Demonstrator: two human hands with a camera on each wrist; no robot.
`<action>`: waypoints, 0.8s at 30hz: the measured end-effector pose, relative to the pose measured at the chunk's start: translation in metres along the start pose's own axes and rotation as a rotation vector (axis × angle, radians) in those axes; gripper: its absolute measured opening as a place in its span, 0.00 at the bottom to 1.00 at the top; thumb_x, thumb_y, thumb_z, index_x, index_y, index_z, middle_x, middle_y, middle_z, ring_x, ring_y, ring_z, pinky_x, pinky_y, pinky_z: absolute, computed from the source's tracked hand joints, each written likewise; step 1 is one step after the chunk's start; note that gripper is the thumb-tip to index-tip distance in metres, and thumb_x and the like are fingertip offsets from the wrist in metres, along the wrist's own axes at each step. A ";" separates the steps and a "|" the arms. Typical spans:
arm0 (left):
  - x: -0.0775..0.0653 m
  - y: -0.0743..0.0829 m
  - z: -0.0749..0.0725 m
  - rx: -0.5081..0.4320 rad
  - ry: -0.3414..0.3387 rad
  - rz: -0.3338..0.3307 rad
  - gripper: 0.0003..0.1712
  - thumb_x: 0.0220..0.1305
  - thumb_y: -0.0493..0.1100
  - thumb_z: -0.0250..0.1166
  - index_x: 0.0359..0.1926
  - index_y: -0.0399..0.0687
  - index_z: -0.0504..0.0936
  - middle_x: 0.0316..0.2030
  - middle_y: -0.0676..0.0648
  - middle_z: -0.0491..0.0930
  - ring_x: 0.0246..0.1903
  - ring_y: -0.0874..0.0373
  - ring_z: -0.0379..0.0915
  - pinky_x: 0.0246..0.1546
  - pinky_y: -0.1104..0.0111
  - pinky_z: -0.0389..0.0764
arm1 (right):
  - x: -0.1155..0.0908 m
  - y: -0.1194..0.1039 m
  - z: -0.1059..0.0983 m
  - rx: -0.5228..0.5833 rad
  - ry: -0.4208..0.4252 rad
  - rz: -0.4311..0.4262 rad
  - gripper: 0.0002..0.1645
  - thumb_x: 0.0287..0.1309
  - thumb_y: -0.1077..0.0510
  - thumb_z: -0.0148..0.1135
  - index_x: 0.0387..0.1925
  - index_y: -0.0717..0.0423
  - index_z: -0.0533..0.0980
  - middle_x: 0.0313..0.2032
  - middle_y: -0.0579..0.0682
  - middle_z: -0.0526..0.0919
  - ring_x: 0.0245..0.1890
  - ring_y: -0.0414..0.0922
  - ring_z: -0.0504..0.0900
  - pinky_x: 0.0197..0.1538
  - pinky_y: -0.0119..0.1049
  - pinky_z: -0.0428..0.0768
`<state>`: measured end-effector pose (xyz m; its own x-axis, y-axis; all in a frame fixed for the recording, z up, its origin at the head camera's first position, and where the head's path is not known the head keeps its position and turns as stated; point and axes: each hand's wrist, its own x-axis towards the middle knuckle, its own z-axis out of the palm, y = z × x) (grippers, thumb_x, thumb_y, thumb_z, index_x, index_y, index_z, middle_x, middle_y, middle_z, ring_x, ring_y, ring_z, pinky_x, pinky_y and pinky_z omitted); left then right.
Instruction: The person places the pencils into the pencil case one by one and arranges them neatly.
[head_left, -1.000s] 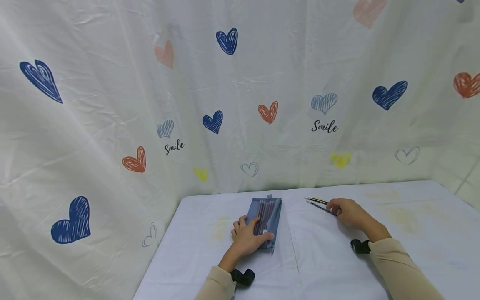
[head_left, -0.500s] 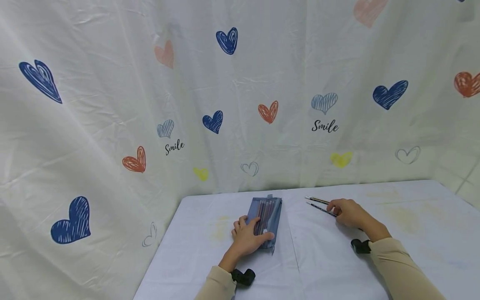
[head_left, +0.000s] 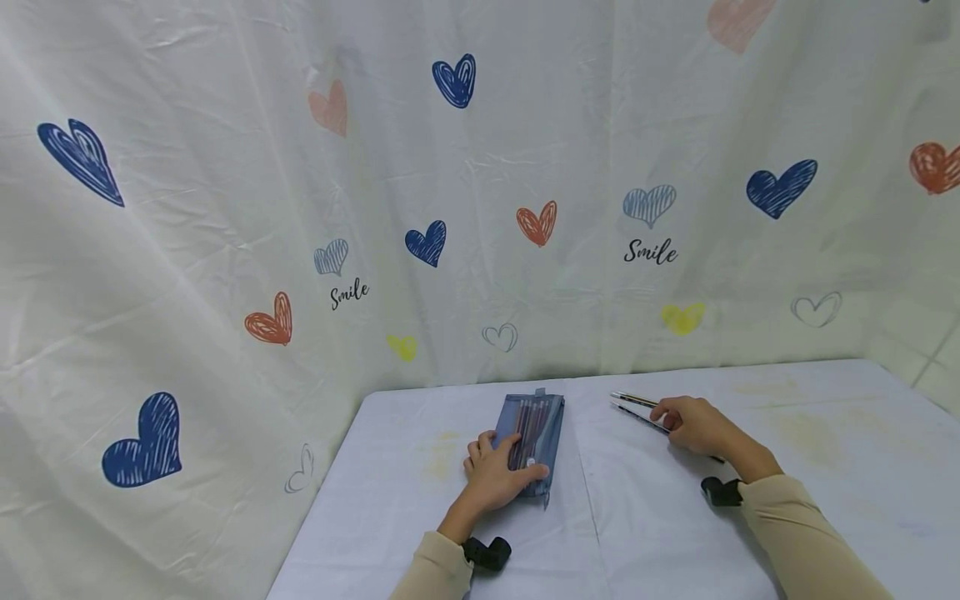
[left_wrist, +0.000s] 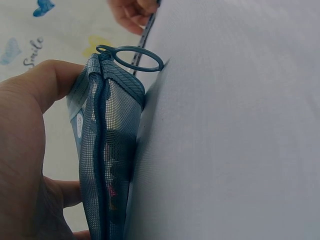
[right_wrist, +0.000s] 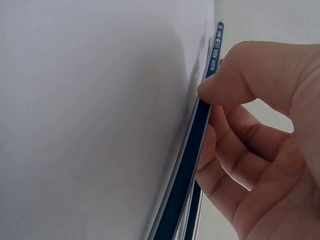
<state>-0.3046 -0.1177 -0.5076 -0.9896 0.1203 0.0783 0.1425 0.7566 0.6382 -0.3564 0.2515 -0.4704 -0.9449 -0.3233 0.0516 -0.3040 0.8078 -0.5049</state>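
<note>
A blue mesh zip pencil case (head_left: pixel 551 437) lies on the white-covered table, with several slender pencils (head_left: pixel 531 421) visible through its top. My left hand (head_left: pixel 491 479) rests across its near half, thumb by the right edge. In the left wrist view, the thumb and fingers touch the upper face of the case (left_wrist: pixel 117 120); a ring pull sticks out at its end. Farther right, my right hand (head_left: pixel 697 423) pinches dark pencils (head_left: pixel 637 400) with light tips pointing left. Up close, thumb and fingers press a blue pencil (right_wrist: pixel 187 145) with white print; another lies partly hidden behind it.
Beyond the table (head_left: pixel 420 433) hangs a white curtain (head_left: pixel 570 283) printed with hearts and "Smile". The table's far edge meets the curtain just behind the pencil case. Dark wrist cameras (head_left: pixel 487 553) are strapped to both forearms.
My right hand's fingers have shifted slightly on the pencils, and a dark pencil end now shows beneath the right wrist. The left hand and pencil case have stayed in place.
</note>
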 end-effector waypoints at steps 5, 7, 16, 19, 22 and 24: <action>-0.001 0.001 -0.001 -0.003 0.002 0.002 0.50 0.55 0.71 0.69 0.74 0.55 0.71 0.73 0.34 0.55 0.67 0.38 0.49 0.61 0.38 0.54 | 0.001 -0.004 0.000 0.040 -0.006 0.010 0.22 0.48 0.73 0.62 0.47 0.58 0.81 0.36 0.51 0.81 0.36 0.46 0.75 0.39 0.41 0.75; -0.001 0.002 -0.001 0.000 0.003 0.003 0.50 0.55 0.71 0.69 0.74 0.54 0.71 0.73 0.34 0.55 0.67 0.37 0.50 0.61 0.38 0.54 | 0.001 -0.005 0.001 0.045 -0.007 0.014 0.22 0.49 0.73 0.63 0.47 0.58 0.81 0.37 0.51 0.81 0.36 0.46 0.76 0.39 0.41 0.75; -0.001 0.002 -0.002 -0.004 0.000 0.001 0.50 0.55 0.71 0.69 0.74 0.55 0.70 0.73 0.34 0.55 0.66 0.38 0.49 0.61 0.38 0.53 | 0.003 -0.010 0.000 0.128 -0.003 0.061 0.20 0.53 0.68 0.67 0.50 0.62 0.80 0.38 0.53 0.83 0.38 0.48 0.78 0.38 0.40 0.77; -0.002 0.002 -0.002 -0.008 -0.003 0.002 0.50 0.55 0.71 0.70 0.74 0.54 0.70 0.73 0.34 0.55 0.67 0.38 0.49 0.61 0.38 0.53 | 0.002 -0.011 0.001 0.172 0.011 0.069 0.20 0.54 0.68 0.66 0.51 0.63 0.80 0.38 0.54 0.82 0.38 0.48 0.77 0.37 0.40 0.76; -0.001 0.002 -0.002 -0.007 -0.002 0.003 0.50 0.55 0.71 0.70 0.74 0.54 0.70 0.73 0.34 0.55 0.66 0.38 0.49 0.60 0.38 0.53 | 0.002 -0.011 0.002 0.214 0.030 0.078 0.20 0.54 0.69 0.64 0.51 0.63 0.80 0.37 0.52 0.81 0.36 0.47 0.76 0.35 0.38 0.75; -0.001 0.002 -0.002 -0.006 -0.002 0.003 0.50 0.55 0.71 0.70 0.74 0.54 0.70 0.73 0.34 0.55 0.66 0.38 0.49 0.60 0.38 0.54 | 0.003 -0.011 0.004 0.236 0.043 0.086 0.21 0.53 0.69 0.64 0.51 0.63 0.80 0.36 0.52 0.81 0.36 0.46 0.75 0.34 0.37 0.74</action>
<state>-0.3033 -0.1177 -0.5052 -0.9892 0.1234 0.0786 0.1449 0.7525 0.6424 -0.3552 0.2397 -0.4687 -0.9719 -0.2328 0.0340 -0.1901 0.6921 -0.6963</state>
